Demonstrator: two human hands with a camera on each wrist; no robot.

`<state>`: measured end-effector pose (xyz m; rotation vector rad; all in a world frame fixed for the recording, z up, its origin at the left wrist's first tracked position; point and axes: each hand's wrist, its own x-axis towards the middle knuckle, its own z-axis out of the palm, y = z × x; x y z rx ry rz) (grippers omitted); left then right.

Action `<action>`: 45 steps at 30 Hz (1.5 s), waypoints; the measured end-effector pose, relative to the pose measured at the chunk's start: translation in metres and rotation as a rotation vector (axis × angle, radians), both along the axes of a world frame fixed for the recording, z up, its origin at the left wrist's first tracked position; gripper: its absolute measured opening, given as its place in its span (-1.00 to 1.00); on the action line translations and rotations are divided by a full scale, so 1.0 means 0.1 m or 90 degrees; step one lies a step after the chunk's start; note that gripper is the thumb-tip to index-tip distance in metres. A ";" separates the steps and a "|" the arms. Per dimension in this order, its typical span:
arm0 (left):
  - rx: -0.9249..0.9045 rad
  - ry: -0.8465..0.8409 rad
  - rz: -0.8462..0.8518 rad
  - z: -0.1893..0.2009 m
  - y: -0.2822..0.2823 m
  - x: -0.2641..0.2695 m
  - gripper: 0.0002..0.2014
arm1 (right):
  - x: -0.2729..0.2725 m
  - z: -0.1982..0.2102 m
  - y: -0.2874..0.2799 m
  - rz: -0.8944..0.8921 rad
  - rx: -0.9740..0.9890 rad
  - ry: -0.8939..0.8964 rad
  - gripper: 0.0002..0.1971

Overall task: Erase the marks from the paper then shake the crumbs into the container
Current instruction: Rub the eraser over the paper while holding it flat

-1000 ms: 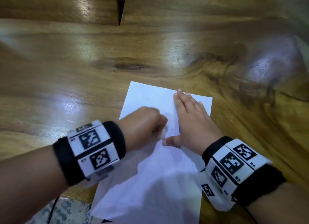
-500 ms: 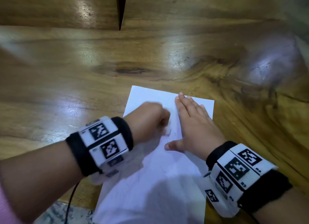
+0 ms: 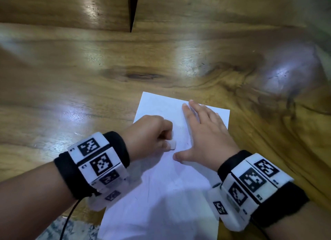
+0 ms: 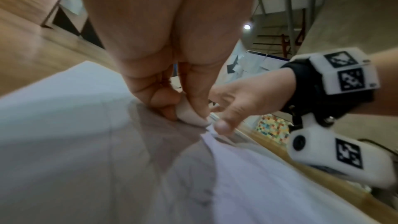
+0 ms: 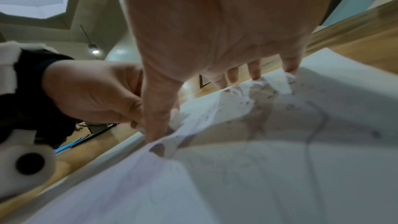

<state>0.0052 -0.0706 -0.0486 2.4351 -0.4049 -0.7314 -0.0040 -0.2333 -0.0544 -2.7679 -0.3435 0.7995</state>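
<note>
A white sheet of paper [image 3: 161,195] lies on the wooden table [image 3: 89,89], faint pencil marks [image 5: 314,125] still showing on it. My left hand [image 3: 152,132] pinches a small white eraser [image 3: 172,144] and holds its tip against the sheet's middle; the left wrist view shows the eraser [image 4: 189,117] between thumb and fingers, touching the paper [image 4: 86,159]. My right hand [image 3: 204,132] lies flat on the sheet just right of the eraser, fingers straight, thumb spread toward it. In the right wrist view the paper [image 5: 258,168] wrinkles under those fingertips [image 5: 288,67]. No container is in view.
A raised wooden block or panel [image 3: 71,8] with a dark gap beside it stands at the far left of the table. A black cable [image 3: 69,218] runs down from my left wristband. Patterned floor [image 3: 59,230] shows below the table's near edge.
The left hand with the eraser has rubbed back and forth over the middle of the sheet, ending slightly nearer me. The right hand has stayed flat on the paper.
</note>
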 end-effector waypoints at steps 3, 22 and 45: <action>0.009 0.029 -0.012 -0.01 0.02 -0.04 -0.89 | 0.00 -0.02 0.05 -0.006 -0.027 -0.025 0.27; 0.029 -0.105 0.001 0.00 -0.13 0.47 -0.91 | 0.01 -0.08 0.05 0.005 0.011 -0.010 0.29; -0.003 -0.113 -0.018 -0.08 -0.07 0.09 -0.82 | 0.01 -0.09 0.04 -0.002 0.019 -0.022 0.28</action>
